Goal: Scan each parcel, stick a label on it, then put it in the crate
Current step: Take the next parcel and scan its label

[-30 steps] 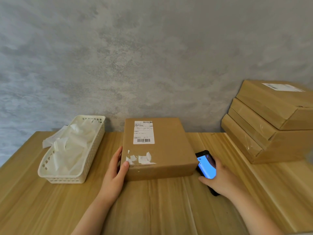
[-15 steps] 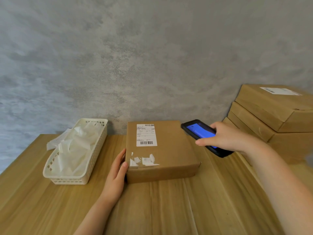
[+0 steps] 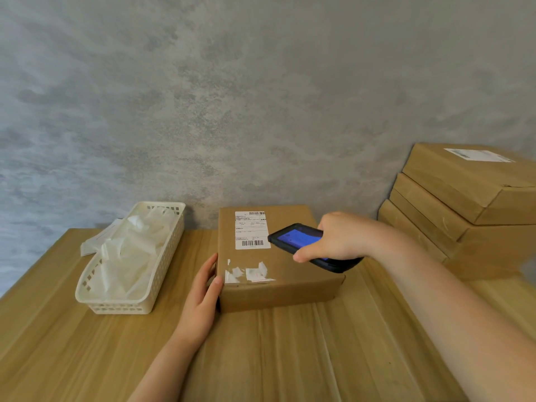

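1. Since half a second ago, the right hand (image 3: 339,237) has carried the phone scanner (image 3: 307,245) leftward and lower, from beside the parcel's far right corner to above its top, close to the printed label (image 3: 251,230); the left hand (image 3: 203,291) stays against the parcel's left side.
2. The parcel (image 3: 278,265) sits flat on the desk (image 3: 290,358) at centre frame, between the white basket (image 3: 130,285) at left and the stacked boxes (image 3: 470,210) at right.
3. Risks, as I judge them: the scan may miss if the tilted scanner points past the lower barcode; torn label scraps (image 3: 252,274) near the front edge could spoil a new label's adhesion; no crate shows in frame.
4. Right fingers (image 3: 304,256) are curled round the scanner, hovering above the parcel, whether touching it I cannot tell; left fingers lie straight along the left wall, thumb (image 3: 217,282) at the top corner, bracing rather than clasping.
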Motion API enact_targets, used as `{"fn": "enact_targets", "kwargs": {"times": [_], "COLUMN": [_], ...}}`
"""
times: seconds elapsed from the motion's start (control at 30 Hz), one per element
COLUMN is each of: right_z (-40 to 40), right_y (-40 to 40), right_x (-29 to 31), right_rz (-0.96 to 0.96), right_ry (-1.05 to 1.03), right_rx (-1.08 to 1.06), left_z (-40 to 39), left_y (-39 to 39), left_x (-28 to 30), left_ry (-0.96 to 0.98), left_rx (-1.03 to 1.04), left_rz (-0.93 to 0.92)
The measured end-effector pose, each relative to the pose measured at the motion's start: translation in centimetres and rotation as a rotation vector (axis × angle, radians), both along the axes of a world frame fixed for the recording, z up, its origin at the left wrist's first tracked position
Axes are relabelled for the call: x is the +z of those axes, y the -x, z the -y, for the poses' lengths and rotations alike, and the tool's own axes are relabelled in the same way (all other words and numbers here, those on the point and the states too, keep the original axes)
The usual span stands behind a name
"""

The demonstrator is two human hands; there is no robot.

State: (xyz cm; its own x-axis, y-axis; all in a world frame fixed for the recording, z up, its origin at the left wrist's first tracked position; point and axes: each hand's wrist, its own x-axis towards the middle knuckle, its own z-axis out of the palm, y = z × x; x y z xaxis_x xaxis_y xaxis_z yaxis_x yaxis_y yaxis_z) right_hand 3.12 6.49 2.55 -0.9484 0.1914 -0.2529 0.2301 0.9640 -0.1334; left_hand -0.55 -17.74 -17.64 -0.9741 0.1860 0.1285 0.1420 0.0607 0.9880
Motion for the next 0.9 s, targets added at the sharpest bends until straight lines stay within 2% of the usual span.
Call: {"fn": "enact_targets", "kwargs": {"times": [0.47,0.9], "right_z": [0.6,0.2], "right_y": [-1.2,-2.0], "right_x": [0.5,0.4], "right_rz": [0.122,0.141], "right_ry": [-0.023,-0.026], "right_rx": [0.034,0.046], "left_z": [0.1,-0.3], "left_y": [0.0,-0.6], "left_x": [0.3,1.1], "left_ry": [0.016,-0.022], "left_rx": [0.004,0.0], "left_rz": [-0.01,0.013]}}
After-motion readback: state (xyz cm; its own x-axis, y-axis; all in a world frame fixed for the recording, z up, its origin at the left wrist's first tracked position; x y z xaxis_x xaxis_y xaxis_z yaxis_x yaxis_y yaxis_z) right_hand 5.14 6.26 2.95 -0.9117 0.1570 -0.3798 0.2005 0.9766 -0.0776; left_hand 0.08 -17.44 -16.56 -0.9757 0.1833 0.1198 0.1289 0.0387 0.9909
